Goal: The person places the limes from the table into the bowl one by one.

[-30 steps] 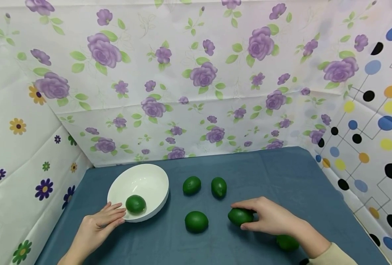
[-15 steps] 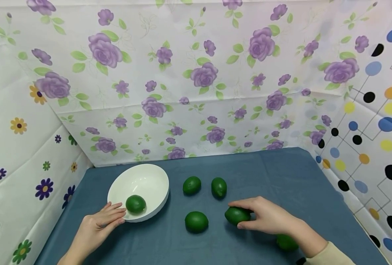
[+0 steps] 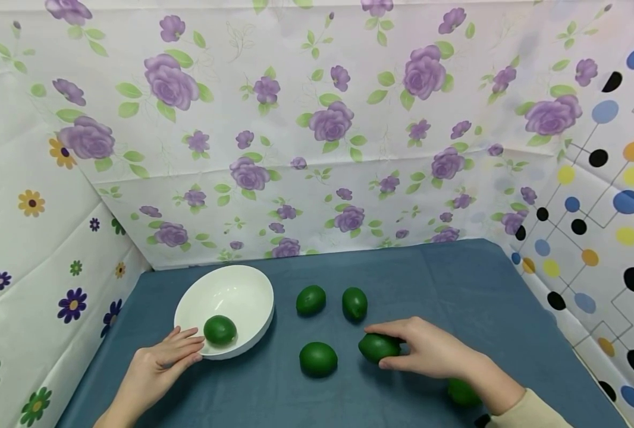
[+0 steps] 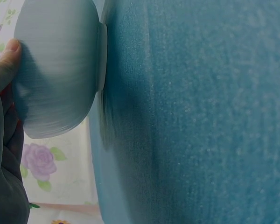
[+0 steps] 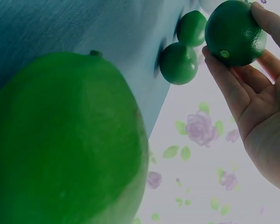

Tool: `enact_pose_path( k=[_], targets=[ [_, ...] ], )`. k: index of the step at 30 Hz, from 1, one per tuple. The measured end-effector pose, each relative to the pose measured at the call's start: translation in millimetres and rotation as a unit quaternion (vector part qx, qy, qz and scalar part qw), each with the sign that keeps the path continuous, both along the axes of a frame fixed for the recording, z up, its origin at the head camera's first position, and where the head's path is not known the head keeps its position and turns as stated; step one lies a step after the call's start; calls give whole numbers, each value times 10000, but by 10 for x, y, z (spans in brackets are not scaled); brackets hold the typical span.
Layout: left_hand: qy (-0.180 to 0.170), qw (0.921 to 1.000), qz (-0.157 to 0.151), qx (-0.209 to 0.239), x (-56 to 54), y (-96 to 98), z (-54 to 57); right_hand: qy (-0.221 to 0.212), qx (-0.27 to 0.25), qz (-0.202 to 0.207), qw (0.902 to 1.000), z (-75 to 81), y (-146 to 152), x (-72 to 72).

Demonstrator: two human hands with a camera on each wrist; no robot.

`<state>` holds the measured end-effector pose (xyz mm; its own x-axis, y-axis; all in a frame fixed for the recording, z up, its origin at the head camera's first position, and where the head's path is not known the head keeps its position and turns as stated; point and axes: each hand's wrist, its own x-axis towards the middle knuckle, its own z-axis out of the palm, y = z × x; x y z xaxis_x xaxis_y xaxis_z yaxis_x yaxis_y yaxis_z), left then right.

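A white bowl (image 3: 242, 297) stands on the left of the table with one green lime (image 3: 220, 330) inside it. My left hand (image 3: 159, 368) holds the bowl's near-left rim, fingers over the edge; in the left wrist view the thumb (image 4: 9, 58) lies on the bowl's outer wall. To the right, my right hand (image 3: 429, 351) grips another lime (image 3: 378, 348) between thumb and fingers. The right wrist view shows this held lime (image 5: 235, 32) off the blue cloth.
Limes lie at centre back (image 3: 310, 300), right of that (image 3: 354, 304), and nearer the front (image 3: 318, 359). One more lime (image 3: 463, 392) is partly hidden under my right forearm. Blue cloth (image 3: 429, 273) covers the table. Patterned sheets (image 3: 295, 208) enclose the back and sides.
My right hand has moved slightly left with the lime in its grip. The left hand and the bowl have stayed in place.
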<state>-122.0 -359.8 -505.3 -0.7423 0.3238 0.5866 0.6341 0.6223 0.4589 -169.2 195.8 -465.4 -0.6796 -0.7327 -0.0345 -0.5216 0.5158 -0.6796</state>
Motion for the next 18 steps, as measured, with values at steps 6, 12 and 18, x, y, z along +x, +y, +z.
enact_pose_path(
  k=[6,12,18],
  targets=[
    [-7,10000,-5,-17,3,0,-4,32,-19,21,10000,5,-31,-9],
    [3,10000,-28,-16,0,-2,-5,52,-32,27,10000,29,-51,-13],
    [1,10000,-3,-40,4,-3,-6,59,-24,14,10000,55,-78,-22]
  ],
)
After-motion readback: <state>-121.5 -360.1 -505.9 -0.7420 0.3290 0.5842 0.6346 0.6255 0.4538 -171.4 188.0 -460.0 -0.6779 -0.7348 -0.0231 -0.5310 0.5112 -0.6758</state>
